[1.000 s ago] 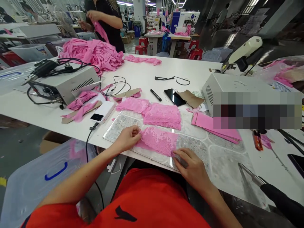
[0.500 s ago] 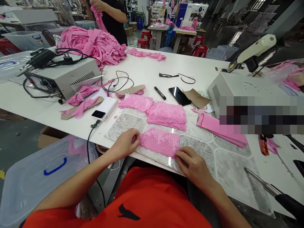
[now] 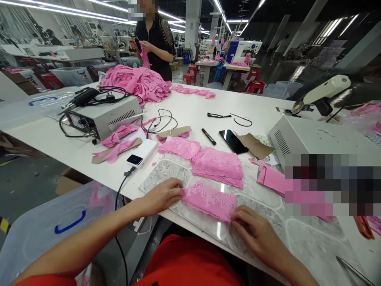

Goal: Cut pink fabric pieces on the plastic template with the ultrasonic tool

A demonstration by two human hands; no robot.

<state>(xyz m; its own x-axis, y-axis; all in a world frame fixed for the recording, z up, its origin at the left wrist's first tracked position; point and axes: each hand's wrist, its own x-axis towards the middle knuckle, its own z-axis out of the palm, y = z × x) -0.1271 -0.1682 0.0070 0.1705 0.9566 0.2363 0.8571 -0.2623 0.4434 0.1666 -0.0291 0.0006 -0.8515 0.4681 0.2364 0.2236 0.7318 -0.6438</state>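
A strip of pink floral lace (image 3: 210,201) lies on the grey marble-patterned mat near the table's front edge. My left hand (image 3: 165,194) pinches its left end between thumb and fingers. At the lace's lower right corner, my right hand (image 3: 256,228) has its fingers closed on the edge. Just behind this strip sits a stack of pink lace pieces (image 3: 218,167), with another lace pile (image 3: 180,147) against its left side. The marble-patterned mat (image 3: 253,204) spreads under the lace and my right hand.
A white power bank (image 3: 143,154), a black marker (image 3: 208,136) and a phone (image 3: 233,142) lie beyond the lace. Grey machine boxes stand left (image 3: 111,119) and right (image 3: 324,139). A co-worker (image 3: 156,51) handles pink fabric behind a large pink heap (image 3: 135,83).
The head view has tipped upward, so the table sits lower in the picture and more of the room shows. Both hands remain at the lace strip's ends.
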